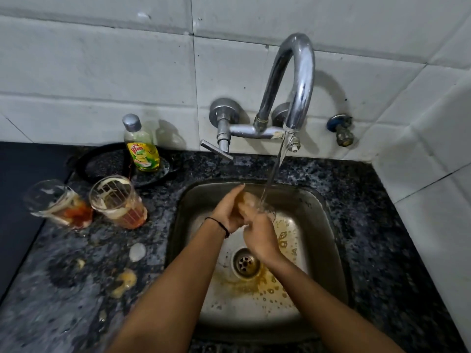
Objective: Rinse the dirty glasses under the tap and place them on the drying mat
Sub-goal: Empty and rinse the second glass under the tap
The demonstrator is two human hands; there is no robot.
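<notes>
Two hands meet over a steel sink (328,250) in the head view, both wrapped around one clear glass (257,206) held under the running tap (297,80). Left hand (228,212), with a thin black band at the wrist, grips the glass from the left, fingers pointing up along its side. Right hand (260,234) clasps it from below and the right; most of the glass is hidden between them. A stream of water (274,174) falls from the curved spout onto the glass at the right hand's fingertips.

Yellow-brown residue and droplets stain the sink floor around the drain (246,263).

To the left, on the dark speckled table (382,250), stand two more dirty glasses just beside each other. The nearer glass (118,202) is upright, streaked with cream-coloured residue and holding reddish dregs. The farther glass (57,203), at the table's left edge, leans in the wide-angle view and holds similar red and white residue. Behind them a bottle of yellow dish liquid (141,146) stands on a round black plate (107,161) against the white tiled wall (102,72). Pale blobs of spilled residue (126,280) lie on the table in front of the glasses. A dark mat (23,200) lies along the left edge.
</notes>
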